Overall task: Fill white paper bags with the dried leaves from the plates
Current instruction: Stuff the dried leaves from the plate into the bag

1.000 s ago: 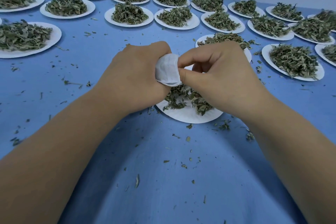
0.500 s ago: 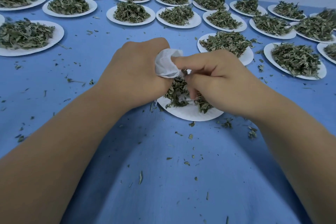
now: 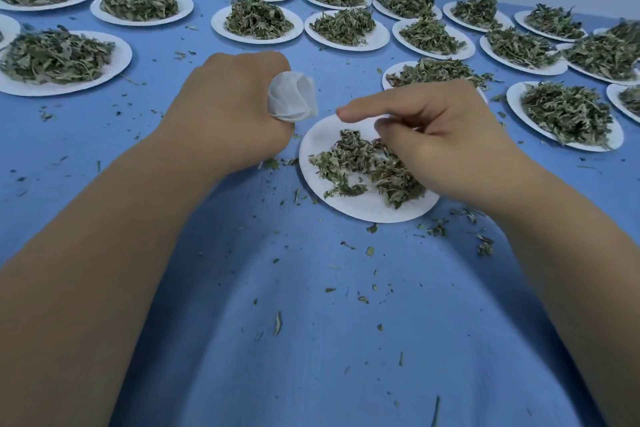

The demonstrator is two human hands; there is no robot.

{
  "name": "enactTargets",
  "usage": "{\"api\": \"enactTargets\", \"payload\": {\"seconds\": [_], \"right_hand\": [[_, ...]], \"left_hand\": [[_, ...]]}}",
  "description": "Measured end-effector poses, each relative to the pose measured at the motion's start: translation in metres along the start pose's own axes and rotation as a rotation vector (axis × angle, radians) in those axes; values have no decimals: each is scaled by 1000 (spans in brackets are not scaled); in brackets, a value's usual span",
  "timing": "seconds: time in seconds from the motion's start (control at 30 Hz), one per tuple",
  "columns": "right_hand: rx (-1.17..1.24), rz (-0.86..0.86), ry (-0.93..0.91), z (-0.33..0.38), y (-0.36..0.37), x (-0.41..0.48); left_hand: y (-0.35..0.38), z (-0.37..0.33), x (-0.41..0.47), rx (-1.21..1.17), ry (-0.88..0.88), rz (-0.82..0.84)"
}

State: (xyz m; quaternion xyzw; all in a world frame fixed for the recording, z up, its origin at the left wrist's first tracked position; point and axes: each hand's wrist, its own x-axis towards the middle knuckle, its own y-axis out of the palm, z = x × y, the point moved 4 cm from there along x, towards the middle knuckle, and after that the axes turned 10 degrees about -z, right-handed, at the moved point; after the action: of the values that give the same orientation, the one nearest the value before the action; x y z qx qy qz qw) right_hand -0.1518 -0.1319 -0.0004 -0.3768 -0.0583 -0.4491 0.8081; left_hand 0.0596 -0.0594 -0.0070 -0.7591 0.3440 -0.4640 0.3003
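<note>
White bag sat gripped in the left hand; right hand curled into leaves on the plate beneath, hold unclear. Beyond both hands, many plates stood heaped.

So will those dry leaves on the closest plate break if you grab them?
Probably a bit: crumbs lie scattered over the blue table, so the leaves likely crumble. They look thin and curled, so probably very light, loose, apt to spill.

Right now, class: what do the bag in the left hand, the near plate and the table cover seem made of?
Bag: thin white paper or mesh, matte, softly crumpled.
Near plate: probably paper, matte white, thin flat rim.
Table cover: blue cloth-like sheet, matte, faint folds.
</note>
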Motion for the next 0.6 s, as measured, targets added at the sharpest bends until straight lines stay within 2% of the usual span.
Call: {"api": "enactTargets", "payload": {"seconds": [0.07, 0.13, 0.23, 0.3, 0.37, 0.43, 0.6], "right_hand": [[-117, -71, -58, 1, -6, -1], [-268, -46, -167, 4, -10, -6], [-499, 200, -362, 5, 1, -16], [-586, 364, -340, 0, 14, -17], [-592, 454, -297, -5, 24, -16], [-573, 469, -314, -7, 30, -16], [-419, 329, -432, -5, 35, -22]], "left_hand": [[3, 0, 1, 5, 8, 19], [6, 0, 2, -14, 3, 21], [7, 1, 3, -17, 4, 18], [8, -2, 3, -43, -1, 29], [10, -4, 2, -73, -20, 42], [12, -5, 1, -65, -22, 53], [17, -4, 1, -31, -4, 65]]}}
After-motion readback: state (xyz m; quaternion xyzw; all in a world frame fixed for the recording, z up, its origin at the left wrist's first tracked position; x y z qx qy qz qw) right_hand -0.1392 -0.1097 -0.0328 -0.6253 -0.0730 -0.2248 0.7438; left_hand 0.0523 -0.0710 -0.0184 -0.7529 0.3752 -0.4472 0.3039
